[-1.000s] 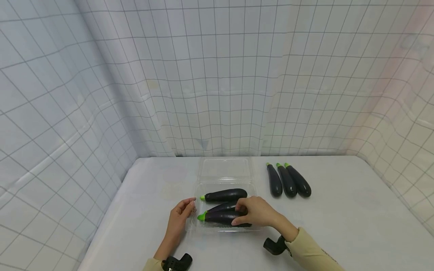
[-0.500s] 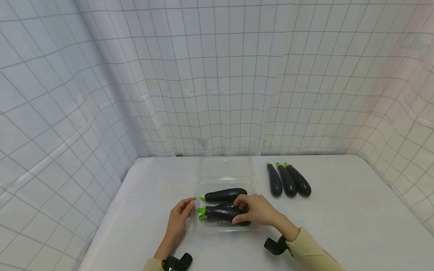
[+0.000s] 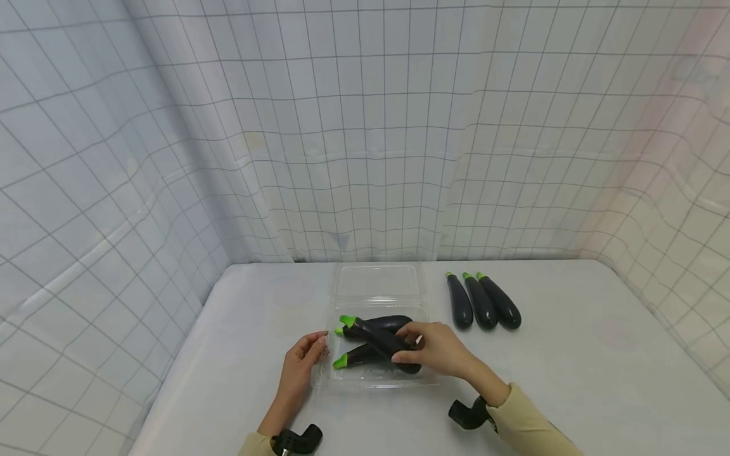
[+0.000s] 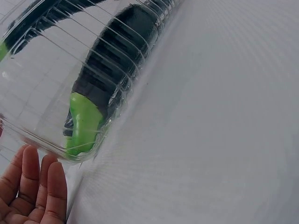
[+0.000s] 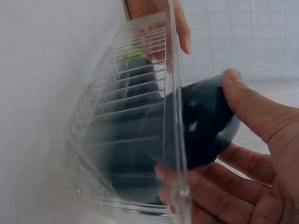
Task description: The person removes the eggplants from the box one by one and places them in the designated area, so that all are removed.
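Head view: the person's left grip [image 3: 299, 364] pinches the left edge of a clear, ribbed plastic container [image 3: 376, 384], its lid [image 3: 376, 280] folded back. Inside lie two glossy dark eggplants [image 3: 361, 356]; above them slants a third eggplant [image 3: 381, 339], green-stemmed, its rounded end pinched by the right grip [image 3: 441, 349]. Further right, three tapered, glossy eggplants [image 3: 481, 304] rest on the white worktop [image 3: 576, 335].

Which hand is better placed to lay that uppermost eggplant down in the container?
Probably the right: the right hand grips the uppermost eggplant near its rounded end, while the left hand holds the clear plastic container at its left edge.
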Demonstrator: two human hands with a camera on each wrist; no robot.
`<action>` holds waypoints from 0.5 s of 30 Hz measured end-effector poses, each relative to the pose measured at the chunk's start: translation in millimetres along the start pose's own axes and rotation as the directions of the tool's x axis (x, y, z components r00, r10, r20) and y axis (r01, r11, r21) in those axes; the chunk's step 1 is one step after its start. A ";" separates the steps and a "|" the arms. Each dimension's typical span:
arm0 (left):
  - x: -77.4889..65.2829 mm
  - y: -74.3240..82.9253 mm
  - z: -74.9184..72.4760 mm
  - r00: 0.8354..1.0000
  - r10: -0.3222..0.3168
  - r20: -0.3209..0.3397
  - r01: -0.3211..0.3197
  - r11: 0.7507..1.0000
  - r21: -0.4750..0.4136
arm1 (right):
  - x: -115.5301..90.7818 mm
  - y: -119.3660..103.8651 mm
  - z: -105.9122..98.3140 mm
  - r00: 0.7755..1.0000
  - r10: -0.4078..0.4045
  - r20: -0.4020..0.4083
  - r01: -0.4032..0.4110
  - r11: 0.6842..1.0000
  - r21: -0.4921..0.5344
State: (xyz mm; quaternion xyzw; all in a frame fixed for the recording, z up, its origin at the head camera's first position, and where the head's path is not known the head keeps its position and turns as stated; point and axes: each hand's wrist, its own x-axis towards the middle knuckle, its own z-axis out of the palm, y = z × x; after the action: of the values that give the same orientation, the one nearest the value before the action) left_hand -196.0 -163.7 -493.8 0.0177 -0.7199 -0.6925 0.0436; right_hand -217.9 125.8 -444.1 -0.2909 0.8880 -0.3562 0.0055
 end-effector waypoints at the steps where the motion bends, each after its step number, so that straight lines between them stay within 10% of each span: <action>1: 1.7 -3.7 -0.5 1.000 -0.006 -0.006 0.006 1.000 0.003 | -0.3 -0.4 -0.8 1.000 0.007 -0.003 -0.007 1.000 0.013; 15: 6.7 -18.3 -0.1 0.999 0.002 -0.040 0.000 0.999 0.052 | -10.5 -0.4 -13.5 0.987 0.105 -0.118 -0.092 0.989 0.114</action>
State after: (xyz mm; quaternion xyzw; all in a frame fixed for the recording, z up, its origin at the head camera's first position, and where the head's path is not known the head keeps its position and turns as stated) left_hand -203.3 -165.2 -511.9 0.0322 -0.7368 -0.6729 0.0581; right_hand -211.9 139.5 -435.9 -0.2234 0.8792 -0.4204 -0.0162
